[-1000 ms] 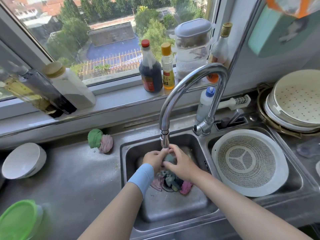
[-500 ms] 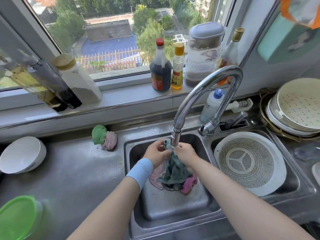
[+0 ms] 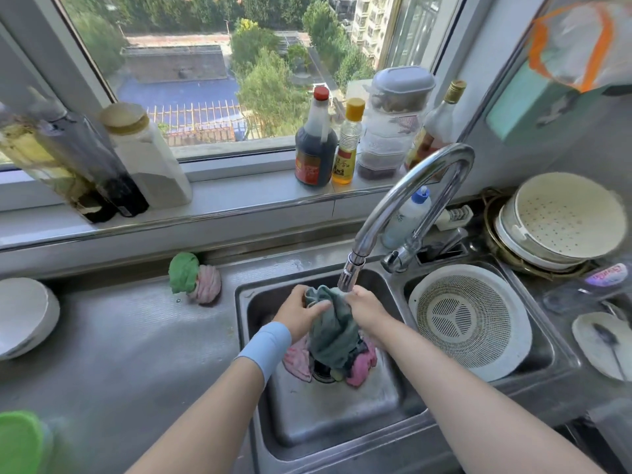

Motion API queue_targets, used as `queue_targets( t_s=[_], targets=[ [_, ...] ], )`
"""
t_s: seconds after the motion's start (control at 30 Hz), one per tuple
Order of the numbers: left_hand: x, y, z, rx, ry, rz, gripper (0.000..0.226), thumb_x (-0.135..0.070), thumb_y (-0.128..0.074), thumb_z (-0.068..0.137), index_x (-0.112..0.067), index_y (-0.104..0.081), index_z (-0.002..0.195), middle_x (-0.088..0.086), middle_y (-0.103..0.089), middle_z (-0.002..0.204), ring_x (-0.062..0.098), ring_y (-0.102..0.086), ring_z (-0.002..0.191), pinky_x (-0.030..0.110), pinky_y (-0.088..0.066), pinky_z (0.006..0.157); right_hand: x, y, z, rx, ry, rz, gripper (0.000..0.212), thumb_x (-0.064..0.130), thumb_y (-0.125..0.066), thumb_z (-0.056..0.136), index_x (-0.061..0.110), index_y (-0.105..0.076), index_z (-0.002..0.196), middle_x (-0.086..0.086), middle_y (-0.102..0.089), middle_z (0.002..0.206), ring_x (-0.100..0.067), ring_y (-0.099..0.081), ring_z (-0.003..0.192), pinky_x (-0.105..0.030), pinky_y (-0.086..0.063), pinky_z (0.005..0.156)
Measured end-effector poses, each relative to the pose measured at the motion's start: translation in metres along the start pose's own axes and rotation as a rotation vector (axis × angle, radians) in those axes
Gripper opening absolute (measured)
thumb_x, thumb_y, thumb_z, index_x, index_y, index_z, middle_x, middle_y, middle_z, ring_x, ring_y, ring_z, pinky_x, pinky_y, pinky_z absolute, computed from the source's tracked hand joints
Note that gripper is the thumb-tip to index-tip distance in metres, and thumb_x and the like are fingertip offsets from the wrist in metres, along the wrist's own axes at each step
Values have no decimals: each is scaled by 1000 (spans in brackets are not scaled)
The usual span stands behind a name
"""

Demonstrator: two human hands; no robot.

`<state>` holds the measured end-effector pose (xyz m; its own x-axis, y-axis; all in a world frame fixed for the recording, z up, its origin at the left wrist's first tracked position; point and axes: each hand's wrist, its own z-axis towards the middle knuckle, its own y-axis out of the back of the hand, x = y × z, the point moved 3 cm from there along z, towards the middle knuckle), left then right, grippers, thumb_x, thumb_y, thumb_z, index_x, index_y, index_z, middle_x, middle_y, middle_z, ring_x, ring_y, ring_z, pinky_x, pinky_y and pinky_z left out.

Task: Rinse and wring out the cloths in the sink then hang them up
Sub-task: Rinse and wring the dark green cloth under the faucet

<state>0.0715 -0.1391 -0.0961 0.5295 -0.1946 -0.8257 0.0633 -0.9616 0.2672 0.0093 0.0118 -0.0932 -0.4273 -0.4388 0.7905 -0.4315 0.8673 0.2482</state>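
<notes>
Over the left sink basin (image 3: 342,425), both my hands hold up a grey-green cloth (image 3: 333,331) just under the faucet spout (image 3: 349,278). My left hand (image 3: 297,316), with a light blue wristband, grips the cloth's top left part. My right hand (image 3: 364,307) grips its top right part by the nozzle. The cloth hangs down to the drain, where pink cloths (image 3: 360,366) and a darker one lie bunched. Two wrung cloths, green and pink (image 3: 196,280), sit rolled on the counter left of the sink.
A white colander (image 3: 470,319) fills the right basin. Bottles and jars line the windowsill (image 3: 239,206). A white bowl (image 3: 24,316) and a green lid (image 3: 18,443) sit on the left counter. Stacked strainers (image 3: 561,220) and a small dish with a spoon (image 3: 602,343) are at right.
My hands have lifted the grey-green cloth from the drain up to the faucet nozzle, so it now hangs stretched out. The camera view shifted left and down.
</notes>
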Motion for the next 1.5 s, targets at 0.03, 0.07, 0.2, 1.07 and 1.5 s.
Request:
queue_targets(
  t_s=[0.03, 0.07, 0.2, 1.07, 1.5],
  targets=[
    [-1, -1, 0, -3, -17, -41, 23, -34, -67, 89, -18, -61, 105, 2, -70, 98, 21, -66, 92, 40, -55, 87, 3, -6, 0, 18, 2, 92, 17, 7, -50, 95, -2, -62, 102, -13, -63, 92, -23, -58, 87, -39, -49, 82],
    [-3, -1, 0, -14, -23, -99, 19, -31, -66, 90, -18, -65, 104, 3, -72, 98, 22, -68, 94, 44, -55, 89, 5, -13, -2, 46, 7, 178, 19, 1, -47, 96, -1, -61, 107, -17, -65, 100, -27, -61, 94, -43, -50, 91],
    [-16, -1, 1, -34, -22, -168, 25, -45, -67, 88, -23, -78, 82, 1, -76, 81, 16, -68, 75, 40, -57, 80, 3, -26, -8, 87, -13, 444, 15, 17, -49, 104, 16, -60, 114, -17, -67, 120, -30, -63, 115, -46, -47, 106],
    [-7, -9, 24, 183, -140, 150, 32, -32, -55, 98, -21, -69, 71, -7, -57, 63, 12, -46, 61, 28, -43, 61, -17, -27, -12, -198, 240, -375, 33, 35, -41, 104, 19, -53, 130, -7, -53, 127, -24, -51, 122, -32, -40, 102],
    [26, -10, 22, 314, -131, 205, 30, -28, -76, 80, -26, -58, 103, -4, -69, 98, 16, -64, 93, 33, -50, 89, -9, -27, 1, -301, -160, -150, 53, 71, -49, 71, 23, -70, 68, 2, -72, 79, -18, -67, 74, -35, -50, 71]
  ],
)
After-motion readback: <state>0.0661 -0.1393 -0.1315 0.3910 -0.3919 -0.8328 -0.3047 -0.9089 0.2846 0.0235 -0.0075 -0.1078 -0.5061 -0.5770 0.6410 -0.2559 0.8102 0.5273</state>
